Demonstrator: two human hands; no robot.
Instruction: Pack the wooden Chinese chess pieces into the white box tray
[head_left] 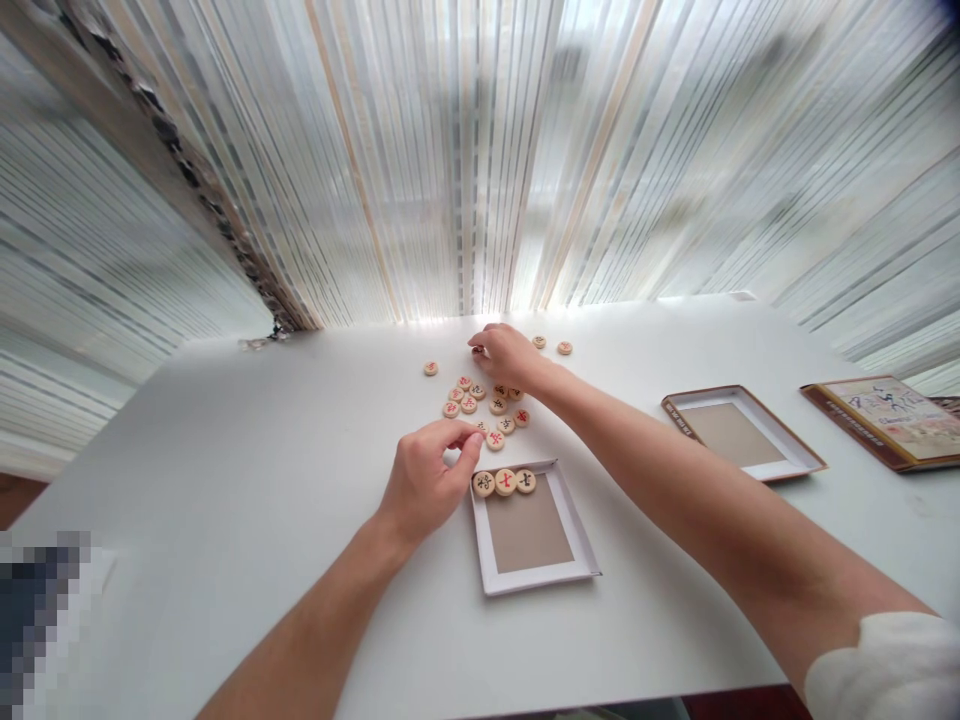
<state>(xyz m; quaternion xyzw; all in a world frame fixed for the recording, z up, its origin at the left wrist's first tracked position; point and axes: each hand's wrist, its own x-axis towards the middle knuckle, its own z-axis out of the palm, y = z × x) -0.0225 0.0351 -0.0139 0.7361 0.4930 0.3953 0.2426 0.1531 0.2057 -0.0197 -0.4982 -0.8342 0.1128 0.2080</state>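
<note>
Round wooden pieces with red or black characters lie in a loose cluster, one of them a red-marked piece (495, 440). My left hand (435, 472) is closed in a pinch at the cluster's near edge, its fingertips at a partly hidden piece. My right hand (504, 355) reaches to the far side of the cluster, its fingers closed on a small piece (478, 350) that is mostly covered. Below the cluster sits a shallow white box tray (525, 580), with three pieces in a row along its far edge, among them a red one (505, 482).
At the right lie another shallow box tray (780, 460) and a flat box lid with a picture (892, 410). Single pieces lie apart at the left (430, 368) and far right (565, 348). A striped curtain (420, 160) hangs behind the white table (225, 500).
</note>
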